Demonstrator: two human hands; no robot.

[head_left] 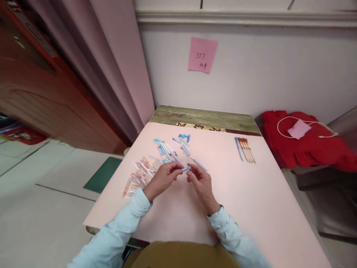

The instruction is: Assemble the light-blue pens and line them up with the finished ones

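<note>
Far left on the pink desk (251, 208), at nine o'clock from the hands, a heap of pinkish pieces (136, 178), with scattered blue pen parts (170, 149) at eleven. At centre, left hand (163, 176) and right hand (201, 182) both pinching a small blue pen piece (186, 169) by its ends, fingertips closed on it just above the desk. At two o'clock, well apart, a neat row of pens (245, 149); farther right, off the desk, red cloth (304, 149).
</note>
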